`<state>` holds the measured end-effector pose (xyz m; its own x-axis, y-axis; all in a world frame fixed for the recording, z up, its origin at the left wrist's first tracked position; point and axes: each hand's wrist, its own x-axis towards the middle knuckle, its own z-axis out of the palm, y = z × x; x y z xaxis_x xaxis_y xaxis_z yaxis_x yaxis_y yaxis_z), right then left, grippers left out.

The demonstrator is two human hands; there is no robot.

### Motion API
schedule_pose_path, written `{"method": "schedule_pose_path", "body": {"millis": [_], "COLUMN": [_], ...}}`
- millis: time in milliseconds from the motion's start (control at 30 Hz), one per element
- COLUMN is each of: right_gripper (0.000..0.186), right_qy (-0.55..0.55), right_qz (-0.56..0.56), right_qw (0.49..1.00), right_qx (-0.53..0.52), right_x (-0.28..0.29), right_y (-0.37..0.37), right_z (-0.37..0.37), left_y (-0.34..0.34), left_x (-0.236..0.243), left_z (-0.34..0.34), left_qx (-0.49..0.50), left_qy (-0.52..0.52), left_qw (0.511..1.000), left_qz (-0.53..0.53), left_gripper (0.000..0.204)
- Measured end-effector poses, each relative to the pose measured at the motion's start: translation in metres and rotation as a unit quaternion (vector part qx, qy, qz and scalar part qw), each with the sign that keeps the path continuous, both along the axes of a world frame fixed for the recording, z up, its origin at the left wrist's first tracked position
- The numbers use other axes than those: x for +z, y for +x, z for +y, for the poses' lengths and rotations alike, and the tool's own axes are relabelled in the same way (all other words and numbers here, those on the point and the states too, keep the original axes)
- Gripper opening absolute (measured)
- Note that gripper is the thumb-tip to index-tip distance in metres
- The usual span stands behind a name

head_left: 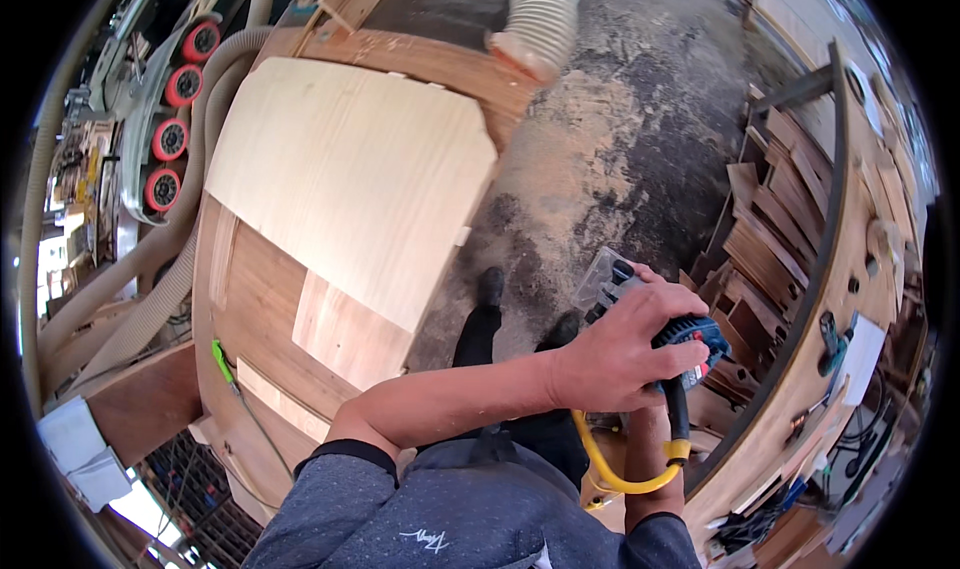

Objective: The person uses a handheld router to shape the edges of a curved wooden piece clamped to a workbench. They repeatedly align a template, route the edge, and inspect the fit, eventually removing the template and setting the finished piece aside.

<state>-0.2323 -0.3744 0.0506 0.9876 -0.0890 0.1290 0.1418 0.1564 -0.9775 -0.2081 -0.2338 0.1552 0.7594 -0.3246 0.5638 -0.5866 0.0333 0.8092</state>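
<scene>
Clearly, far left of the fingers, red-rimmed wheels (172, 140) are seen beside ridged hoses (150, 309). Nearer to the fingers, but still well apart on their left, a pale board (350, 169) with cut corners is supported by a wooden table (265, 284). Above and left of the fingers, a wide grey hose (540, 14) is shown. By the left hand (620, 344), a blue-and-black power tool (708, 341) is grasped, its body clasped between fingers and thumb. The right hand (647, 424) is mostly covered behind it; its grip cannot be told. Just below the fingers, a yellow cord (622, 484) is looped. Right of the fingers, wood offcuts (770, 239) are piled beside a workbench (838, 289).
</scene>
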Motion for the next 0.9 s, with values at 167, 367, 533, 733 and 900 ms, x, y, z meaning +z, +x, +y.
{"method": "schedule_pose_path", "body": {"millis": [167,367,533,733,900], "right_gripper": [0.029,0.034,0.041,0.052,0.062], "right_qy": [-0.035,-0.064,-0.085,-0.095,-0.094], "right_qz": [0.028,0.04,0.043,0.04,0.036], "right_qw": [0.999,0.997,0.995,0.994,0.994], "right_qx": [-0.023,-0.033,-0.041,-0.044,-0.049], "right_x": [-0.002,-0.01,-0.012,-0.018,-0.026], "right_y": [0.013,0.034,0.046,0.057,0.066], "right_z": [0.042,0.081,0.102,0.114,0.12], "left_y": [0.02,0.057,0.075,0.089,0.105], "left_x": [-0.014,-0.02,-0.02,-0.022,-0.026], "left_z": [0.049,0.089,0.107,0.117,0.125], "left_qx": [0.001,0.007,0.026,0.027,0.012], "left_qy": [-0.024,-0.015,-0.042,-0.04,0.008], "left_qw": [0.999,0.999,0.998,0.997,1.0], "left_qz": [0.047,0.032,0.049,0.057,0.007], "left_gripper": [0.058,0.052,0.035,0.025,0.029]}}
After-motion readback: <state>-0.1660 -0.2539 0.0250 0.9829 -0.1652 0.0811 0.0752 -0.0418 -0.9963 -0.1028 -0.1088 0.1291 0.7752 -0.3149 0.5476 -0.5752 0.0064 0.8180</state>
